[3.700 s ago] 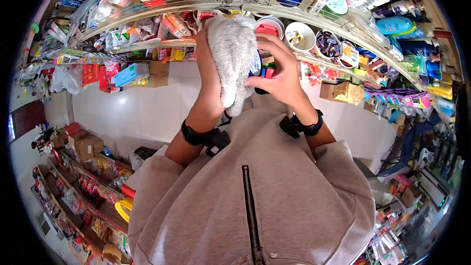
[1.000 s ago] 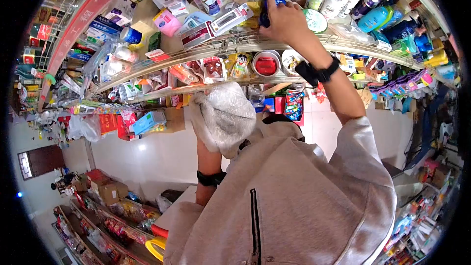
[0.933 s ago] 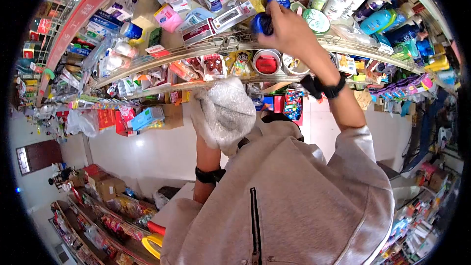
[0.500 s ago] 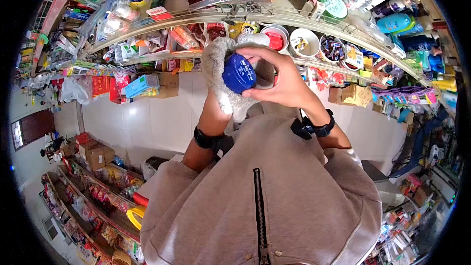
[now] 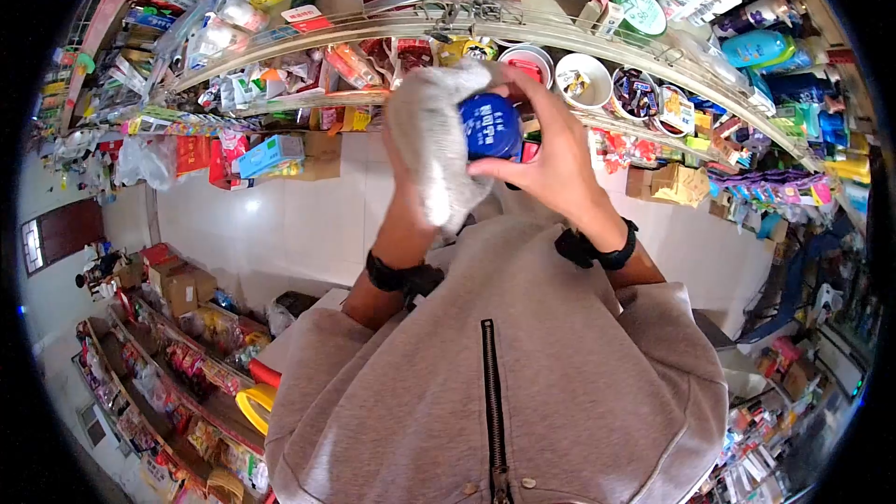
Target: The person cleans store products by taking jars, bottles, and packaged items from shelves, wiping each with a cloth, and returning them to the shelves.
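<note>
A round dark-blue jar (image 5: 491, 125) with white lettering on its lid is gripped by my right hand (image 5: 553, 149), thumb below and fingers around the far side. Against its left side lies a fluffy grey cloth (image 5: 434, 135). My left hand (image 5: 407, 210) holds this cloth from beneath, its fingers mostly covered by the fabric. Both hands are raised in front of my chest, close to the shelf edge.
Ahead, a wire-edged shelf (image 5: 336, 35) is packed with boxes, jars and bottles. White round tubs (image 5: 583, 81) of small packets stand on the tier below. A cardboard box (image 5: 681, 182) sits lower right. Stocked racks (image 5: 177, 373) are at lower left.
The blue jar has shifted right and turned, so its lid lettering now faces me. My right hand moved with it, and the cloth now lies beside the jar rather than around it.
</note>
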A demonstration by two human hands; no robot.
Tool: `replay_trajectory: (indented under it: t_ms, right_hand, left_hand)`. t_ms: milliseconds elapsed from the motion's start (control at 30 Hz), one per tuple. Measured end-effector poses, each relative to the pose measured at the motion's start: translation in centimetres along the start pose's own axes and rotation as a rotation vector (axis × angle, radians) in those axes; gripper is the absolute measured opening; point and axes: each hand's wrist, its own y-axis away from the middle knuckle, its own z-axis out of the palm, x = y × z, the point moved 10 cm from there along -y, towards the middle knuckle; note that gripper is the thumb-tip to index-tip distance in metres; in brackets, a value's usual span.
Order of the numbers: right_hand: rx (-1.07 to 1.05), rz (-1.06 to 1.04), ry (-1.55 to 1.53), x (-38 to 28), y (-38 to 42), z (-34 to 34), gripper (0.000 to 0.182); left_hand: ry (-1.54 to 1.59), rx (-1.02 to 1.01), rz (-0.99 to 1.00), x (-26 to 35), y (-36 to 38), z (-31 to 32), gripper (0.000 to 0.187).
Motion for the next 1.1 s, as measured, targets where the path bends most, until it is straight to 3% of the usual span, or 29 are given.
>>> replay_trajectory:
  t_ms: [33,67,133,200,267,300,333,400,467,533,567,667,700,833,900,1033,1100]
  right_hand:
    - [0.008,-0.013,-0.017,0.2,0.0,0.4,0.094]
    - [0.015,-0.026,-0.033,0.4,0.0,0.8,0.090]
    - [-0.003,0.016,-0.159,1.3,0.0,1.5,0.086]
    - [-0.016,0.064,-0.282,2.7,0.3,1.9,0.081]
    - [-0.137,0.170,-0.609,4.5,0.6,3.2,0.076]
    - [-0.170,0.221,-0.698,4.9,0.9,3.5,0.071]
    - [-0.169,0.221,-0.696,4.8,0.7,3.3,0.071]
    - [-0.099,-0.068,-0.433,2.1,-0.1,1.5,0.070]
    - [-0.082,-0.060,-0.417,1.6,0.0,0.5,0.073]
    - [-0.163,-0.108,-0.201,0.9,-0.1,0.5,0.078]
    - [-0.095,-0.012,-0.319,1.7,-0.1,0.4,0.076]
    - [-0.057,-0.009,-0.396,3.2,0.5,0.3,0.076]
    - [-0.058,-0.051,-0.373,2.5,0.6,0.0,0.067]
    - [-0.015,-0.175,-0.191,1.1,0.0,-1.2,0.057]
    - [-0.107,-0.019,-0.398,3.1,0.1,0.0,0.053]
    - [-0.021,0.089,-0.550,3.5,0.2,0.0,0.056]
    - [0.005,-0.163,-0.242,0.4,-0.4,-1.1,0.062]
  left_hand:
    - [0.729,0.105,-0.472,-3.4,1.7,0.9,0.069]
    - [1.464,0.213,-0.939,-4.1,4.6,4.1,0.088]
    - [1.607,0.241,-1.032,-5.8,6.1,5.4,0.083]
    - [1.572,0.251,-1.055,-7.0,6.8,5.8,0.084]
    - [1.536,0.253,-1.076,-7.4,7.3,5.8,0.085]
    - [1.551,0.184,-0.995,-6.3,6.6,5.5,0.078]
    - [1.559,0.148,-0.954,-6.0,6.3,5.6,0.075]
    - [1.573,0.086,-0.879,-5.7,5.8,5.6,0.072]
    - [1.547,0.084,-0.836,-6.2,5.5,5.2,0.072]
    - [1.490,0.132,-0.811,-7.2,5.4,4.4,0.072]
    - [1.460,0.159,-0.799,-7.4,5.6,4.0,0.072]
    - [1.393,0.206,-0.762,-7.5,6.1,3.1,0.074]
    - [1.376,0.213,-0.752,-7.4,6.2,3.0,0.075]
    - [1.281,0.255,-0.692,-8.0,5.8,2.4,0.080]
    - [1.210,0.275,-0.651,-8.1,5.4,2.0,0.083]
    - [1.048,0.302,-0.557,-7.7,4.4,1.0,0.090]
    - [0.984,0.300,-0.518,-7.5,4.0,0.6,0.094]
